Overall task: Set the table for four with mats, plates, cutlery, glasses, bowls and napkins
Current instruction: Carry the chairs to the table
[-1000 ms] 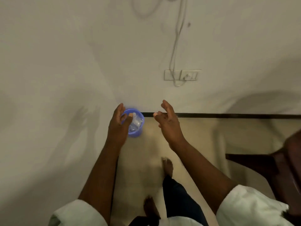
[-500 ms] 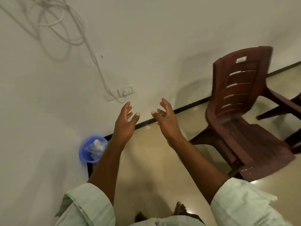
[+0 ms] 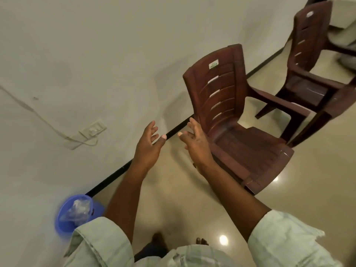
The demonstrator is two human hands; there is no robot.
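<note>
1. Head view, the hands. The left hand [image 3: 147, 146] and the right hand [image 3: 196, 145] are both raised in front of the body, fingers straight and loosely spread, thumbs pointing toward each other across a gap. Neither holds anything. The right hand overlaps the front edge of the nearest brown plastic chair [image 3: 237, 120] in the picture; whether it touches the chair cannot be told. The left hand is apart from the chair, on its wall side.

2. Head view, the task's things. No table, mat, plate, cutlery, glass or napkin shows here. The closest candidate is a blue plastic bowl [image 3: 63, 218] on the floor against the wall, well away from the chair, behind and below the left forearm. It is round, smooth and shallow, and holds a crumpled clear plastic wrapper [image 3: 79, 209]. Empty, open hands suggest the person is between items and heading off to fetch something.

3. Head view, surroundings. The chair is moulded, glossy, with a slatted curved back and a small label near the top. A second brown chair [image 3: 312, 60] stands beyond it. A wall socket [image 3: 93, 129] with a pale cable [image 3: 38, 114] sits on the matte wall on the chair's far left. The polished floor [image 3: 173, 189] reflects ceiling lights.
</note>
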